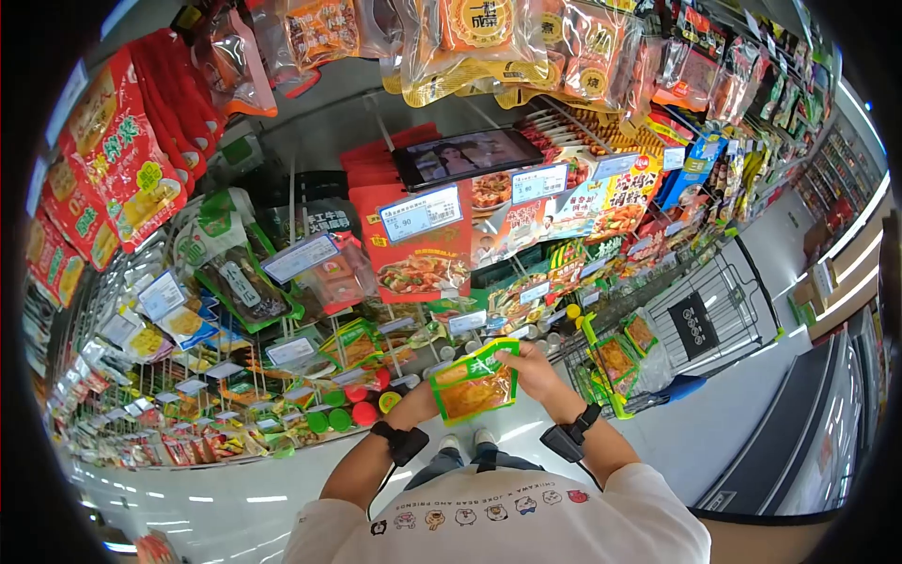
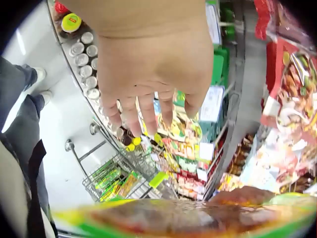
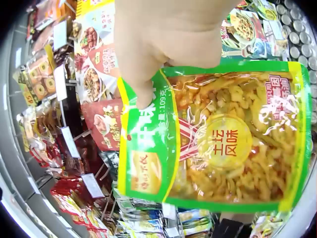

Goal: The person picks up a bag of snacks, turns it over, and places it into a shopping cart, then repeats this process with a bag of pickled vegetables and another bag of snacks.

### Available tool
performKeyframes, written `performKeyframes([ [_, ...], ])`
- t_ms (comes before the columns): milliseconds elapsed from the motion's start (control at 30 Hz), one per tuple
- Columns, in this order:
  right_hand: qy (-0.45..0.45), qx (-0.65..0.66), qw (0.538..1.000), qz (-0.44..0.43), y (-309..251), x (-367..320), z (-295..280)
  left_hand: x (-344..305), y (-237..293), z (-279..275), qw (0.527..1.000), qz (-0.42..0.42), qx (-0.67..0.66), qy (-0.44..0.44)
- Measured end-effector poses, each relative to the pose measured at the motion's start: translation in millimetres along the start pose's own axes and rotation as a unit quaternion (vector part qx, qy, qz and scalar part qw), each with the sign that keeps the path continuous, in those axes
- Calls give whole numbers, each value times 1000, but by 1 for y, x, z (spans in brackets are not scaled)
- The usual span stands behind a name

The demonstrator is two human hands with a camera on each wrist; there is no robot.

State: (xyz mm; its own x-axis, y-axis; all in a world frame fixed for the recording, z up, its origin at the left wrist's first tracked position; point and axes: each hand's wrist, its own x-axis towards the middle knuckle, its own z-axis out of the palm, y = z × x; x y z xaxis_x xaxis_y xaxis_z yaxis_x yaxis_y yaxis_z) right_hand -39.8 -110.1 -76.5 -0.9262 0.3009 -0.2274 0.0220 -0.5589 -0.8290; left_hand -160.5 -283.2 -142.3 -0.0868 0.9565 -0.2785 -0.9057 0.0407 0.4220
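Note:
A green-edged pouch of what looks like pickled vegetables (image 1: 476, 383) is held in front of the chest, its clear window showing yellow pieces. In the head view, my right hand (image 1: 529, 368) pinches its upper right corner. Up close in the right wrist view, the thumb (image 3: 144, 91) lies over the green printed end of the pouch. My left hand (image 2: 153, 74) is behind the pouch, its fingers (image 2: 147, 116) extended and loosely spread, not wrapped round it. The pouch hides most of that hand in the head view.
Shelves of hanging food packets rise ahead, with price tags (image 1: 420, 212) and a small screen (image 1: 470, 157) on the rack. Jars with red and green lids (image 1: 365, 414) stand low at left. A shopping cart (image 1: 705, 310) holding similar pouches (image 1: 615, 359) stands at right.

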Motion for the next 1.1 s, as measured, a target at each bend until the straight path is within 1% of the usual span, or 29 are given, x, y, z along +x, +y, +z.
performKeyframes([
  [33, 2, -13, 1000, 1, 10, 4, -4, -8, 5, 8, 1000, 8, 23, 0],
  [67, 3, -26, 1000, 4, 19, 7, -6, -10, 3, -1, 997, 19, 51, 56],
  [100, 11, 4, 1000, 12, 26, 10, -5, -11, 1, -9, 990, 29, 78, 113],
  [133, 14, 5, 999, 30, 30, 13, -3, -14, -3, -15, 979, 39, 102, 171],
  [167, 18, 6, 999, 48, 34, 15, -1, -16, -4, -22, 979, 30, 57, 194],
  [200, 21, 6, 997, 68, 40, 18, 0, -19, -5, -23, 972, 33, 59, 226],
  [233, 18, 0, 997, 77, 61, 26, -8, -22, -8, -28, 964, 35, 58, 258],
  [267, 15, -35, 996, 78, 79, 36, -16, -26, -13, -33, 955, 36, 56, 290],
  [300, 10, -70, 994, 78, 96, 43, -23, -30, -18, -41, 949, 58, 79, 299],
  [333, 2, -105, 991, 79, 103, 43, -17, -35, -21, -60, 955, 76, 76, 276],
  [367, 15, -101, 991, 88, 109, 43, -13, -42, -25, -82, 960, 94, 72, 254],
  [400, 12, -100, 991, 87, 131, 53, -19, -53, -29, -95, 963, 113, 67, 234],
  [467, 5, -77, 990, 114, 133, 53, -3, -67, -22, -92, 925, 113, -25, 363],
  [500, -1, -160, 984, 83, 151, 63, -9, -75, -22, -108, 920, 133, -51, 365],
  [600, -4, -327, 944, 42, 171, 83, 1, -100, -15, -151, 906, 175, -31, 384],
  [633, -2, -311, 950, 40, 182, 92, 5, -107, -4, -122, 870, 188, -39, 454],
  [700, 5, -372, 927, 49, 192, 114, 14, -119, 5, -153, 851, 202, 9, 485],
  [733, 10, -400, 915, 53, 197, 125, 19, -125, 12, -159, 841, 207, 35, 499],
  [767, 15, -424, 905, 27, 212, 140, 18, -131, 16, -164, 816, 219, 75, 530],
  [867, 46, -540, 840, 34, 198, 155, 46, -138, 29, -202, 738, 192, 168, 625],
  [900, 34, -574, 818, 18, 204, 165, 45, -141, 33, -210, 743, 192, 167, 619],
  [967, 10, -595, 804, 17, 221, 186, 46, -147, 41, -221, 753, 190, 166, 608],
  [1000, -1, -603, 797, 17, 227, 194, 49, -150, 49, -221, 775, 169, 175, 583],
  [1067, -48, -604, 793, -55, 231, 203, 62, -156, 64, -207, 817, 122, 192, 530],
  [1100, -70, -604, 789, -92, 232, 208, 67, -157, 71, -203, 831, 123, 190, 508],
])
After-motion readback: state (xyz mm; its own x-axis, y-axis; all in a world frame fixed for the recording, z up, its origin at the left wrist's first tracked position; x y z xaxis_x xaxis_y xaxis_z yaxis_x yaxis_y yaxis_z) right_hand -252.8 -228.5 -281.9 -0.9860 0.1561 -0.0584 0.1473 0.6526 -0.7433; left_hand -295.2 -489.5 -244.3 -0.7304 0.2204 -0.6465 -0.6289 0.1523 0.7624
